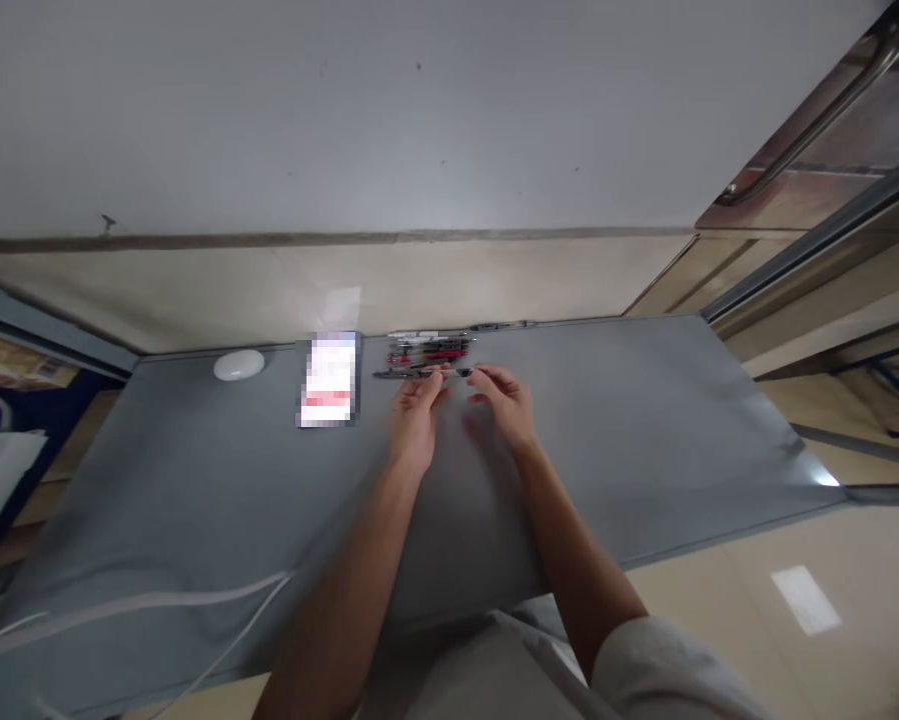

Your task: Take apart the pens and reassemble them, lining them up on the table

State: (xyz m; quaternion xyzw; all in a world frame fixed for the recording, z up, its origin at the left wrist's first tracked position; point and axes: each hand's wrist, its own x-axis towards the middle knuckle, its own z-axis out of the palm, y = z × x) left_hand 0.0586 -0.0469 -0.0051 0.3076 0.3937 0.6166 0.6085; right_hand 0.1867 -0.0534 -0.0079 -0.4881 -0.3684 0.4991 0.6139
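Note:
My left hand (pixel 417 405) is closed in a pinch on a slim pen (pixel 455 372) with a pale barrel. At the pen's dark right end, my right hand (pixel 505 395) pinches with thumb and fingertips. Just behind the hands lies a row of pens (pixel 428 350), several in white, red and black, side by side on the grey table (pixel 599 430). A dark pen (pixel 390 375) shows to the left of my left fingers; I cannot tell whether they touch it. Fingers hide part of the held pen.
A lit phone (pixel 329 380) with a blurred screen lies left of the pens, and a white oval object (pixel 239 365) farther left. Another dark pen (pixel 503 325) rests along the wall edge. A white cable (pixel 141 602) crosses the table's front left. The wall (pixel 449 275) bounds the back.

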